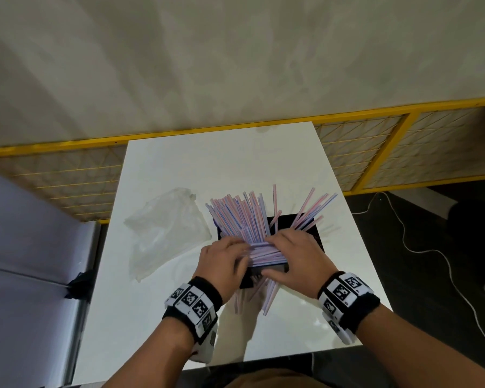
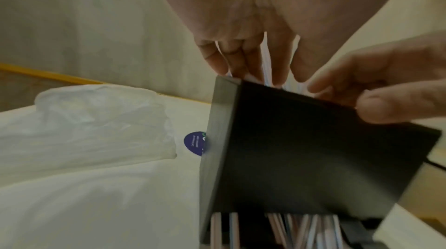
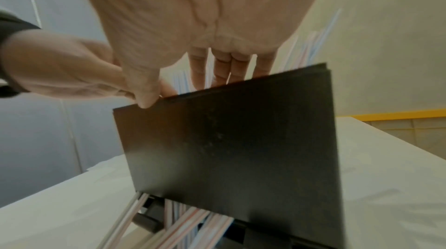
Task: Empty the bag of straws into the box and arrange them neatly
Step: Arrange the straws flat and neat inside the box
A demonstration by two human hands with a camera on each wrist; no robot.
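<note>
Both hands lie on the striped straws [image 1: 237, 219] heaped in the black box [image 1: 317, 239] on the white table [image 1: 235, 152]: the left hand [image 1: 224, 263] and right hand [image 1: 298, 254] press with fingers nearly straight, gripping nothing. Several straws fan over the far rim; others poke out beneath the near wall. Left of the box lies the emptied clear plastic bag [image 1: 165, 228].

On the table [image 1: 263, 163], the box [image 1: 317, 239] stands in the middle with straws [image 1: 235, 217] in it; the bag [image 1: 165, 228] lies left of it. More straws lie before the box.
</note>
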